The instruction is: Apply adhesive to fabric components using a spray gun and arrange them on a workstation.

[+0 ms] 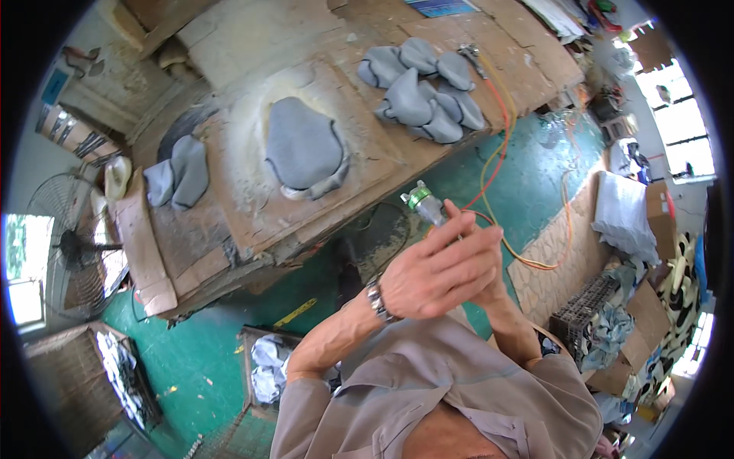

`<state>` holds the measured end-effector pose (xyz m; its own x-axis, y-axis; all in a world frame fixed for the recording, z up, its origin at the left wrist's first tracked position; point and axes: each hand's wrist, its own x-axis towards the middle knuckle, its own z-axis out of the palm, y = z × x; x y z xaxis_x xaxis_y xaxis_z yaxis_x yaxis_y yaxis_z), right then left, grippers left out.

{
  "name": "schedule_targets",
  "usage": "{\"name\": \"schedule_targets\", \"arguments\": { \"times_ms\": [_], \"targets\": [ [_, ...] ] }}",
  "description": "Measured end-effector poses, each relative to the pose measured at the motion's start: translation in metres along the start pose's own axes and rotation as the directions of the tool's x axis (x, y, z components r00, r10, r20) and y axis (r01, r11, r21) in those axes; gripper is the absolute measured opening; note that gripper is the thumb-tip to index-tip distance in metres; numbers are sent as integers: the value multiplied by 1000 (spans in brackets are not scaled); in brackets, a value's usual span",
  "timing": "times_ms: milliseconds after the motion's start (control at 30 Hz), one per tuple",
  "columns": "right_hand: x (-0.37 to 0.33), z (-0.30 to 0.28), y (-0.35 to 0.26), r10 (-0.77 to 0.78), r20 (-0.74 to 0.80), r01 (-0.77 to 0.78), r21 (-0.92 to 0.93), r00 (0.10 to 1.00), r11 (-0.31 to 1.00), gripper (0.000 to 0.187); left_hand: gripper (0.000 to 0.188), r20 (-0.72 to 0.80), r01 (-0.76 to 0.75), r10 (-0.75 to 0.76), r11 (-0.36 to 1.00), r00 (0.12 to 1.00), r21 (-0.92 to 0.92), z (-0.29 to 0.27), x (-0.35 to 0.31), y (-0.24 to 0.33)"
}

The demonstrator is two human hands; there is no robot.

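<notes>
My right hand point(493, 281) is mostly covered by my left, and its fingers close round a spray gun point(430, 207) with a green ring near its tip. The gun's handle is hidden behind my hands. Across my right hand lies my left hand point(440, 268), fingers stretched out, a metal-banded watch point(377, 299) on its wrist. Ahead and to the left, a large grey rounded pad point(304, 144) rests on a whitish, overspray-coated board point(241, 161). The gun's tip is apart from the pad, beyond the bench's front edge.
Several grey shaped pieces point(417, 99) lie piled at the bench's right, and others point(186, 172) at its left. A second spray gun point(469, 52) sits behind the pile. Orange and yellow hoses point(506, 126) hang to the green floor. A fan point(70, 245) stands left; a crate point(582, 306) stands right.
</notes>
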<state>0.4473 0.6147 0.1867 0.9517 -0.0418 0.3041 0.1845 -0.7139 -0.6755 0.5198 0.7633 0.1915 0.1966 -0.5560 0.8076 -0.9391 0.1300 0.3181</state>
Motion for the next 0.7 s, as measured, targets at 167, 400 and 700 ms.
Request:
{"name": "schedule_targets", "arguments": {
  "times_ms": [167,400,700],
  "targets": [
    [0,4,-2,-65,-115,67,9,991,998,60,40,1,-93,94,981,996,171,-8,4,8],
    [-16,-2,-2,97,-65,-87,150,993,985,57,40,108,-196,175,955,979,224,-12,4,7],
    [-22,-6,-5,260,62,-266,321,964,909,52,54,20,-148,148,989,989,-11,-20,11,10]
  ]
}}
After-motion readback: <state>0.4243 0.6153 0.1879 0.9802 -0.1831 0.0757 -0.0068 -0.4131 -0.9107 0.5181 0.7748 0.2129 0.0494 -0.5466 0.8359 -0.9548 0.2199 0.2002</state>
